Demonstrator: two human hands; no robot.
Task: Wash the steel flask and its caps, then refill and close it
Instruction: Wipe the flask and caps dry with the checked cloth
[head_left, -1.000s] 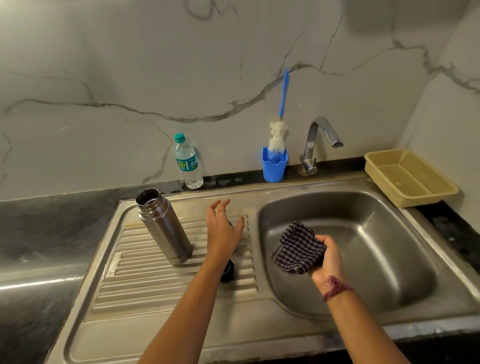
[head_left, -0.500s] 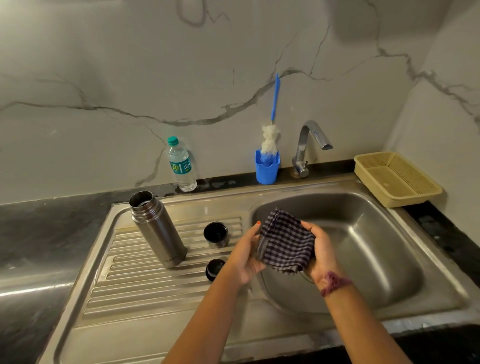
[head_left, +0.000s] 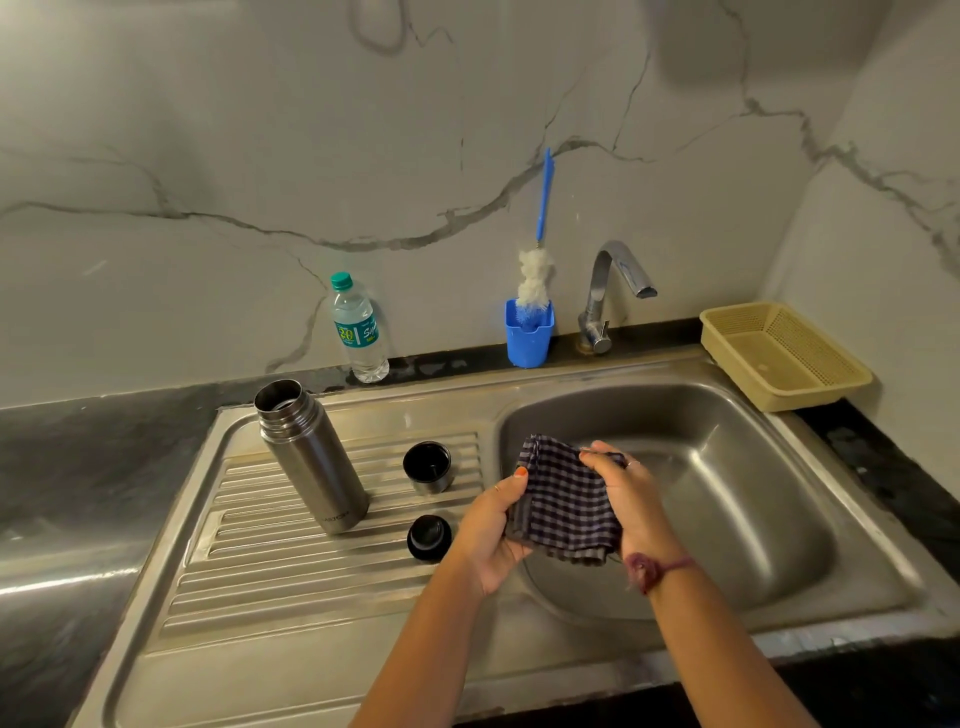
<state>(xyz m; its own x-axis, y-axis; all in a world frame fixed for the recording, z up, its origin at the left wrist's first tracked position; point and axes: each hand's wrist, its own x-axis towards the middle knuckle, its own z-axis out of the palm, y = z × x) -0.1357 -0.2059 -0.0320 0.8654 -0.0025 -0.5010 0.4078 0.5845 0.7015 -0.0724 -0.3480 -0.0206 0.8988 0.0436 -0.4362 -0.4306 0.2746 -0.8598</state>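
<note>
The steel flask (head_left: 310, 456) stands uncapped on the ribbed drainboard (head_left: 291, 566), left of the basin. Its steel cup cap (head_left: 427, 468) sits mouth up to the flask's right. The black inner cap (head_left: 429, 538) lies just in front of that. Over the basin's left edge, my left hand (head_left: 487, 530) and my right hand (head_left: 632, 499) both grip a dark checked cloth (head_left: 563, 501) between them. A plastic water bottle (head_left: 358, 328) with a green cap stands against the wall behind the flask.
A blue cup (head_left: 529, 338) with a bottle brush (head_left: 535, 275) stands left of the tap (head_left: 613, 291), whose spout is over the steel basin (head_left: 727, 467). No water runs. A yellow plastic basket (head_left: 779, 356) sits at the back right on the dark counter (head_left: 78, 467).
My left hand left the caps on the drainboard and came across to the cloth. Both hands now hold the cloth, raised a little above the basin edge.
</note>
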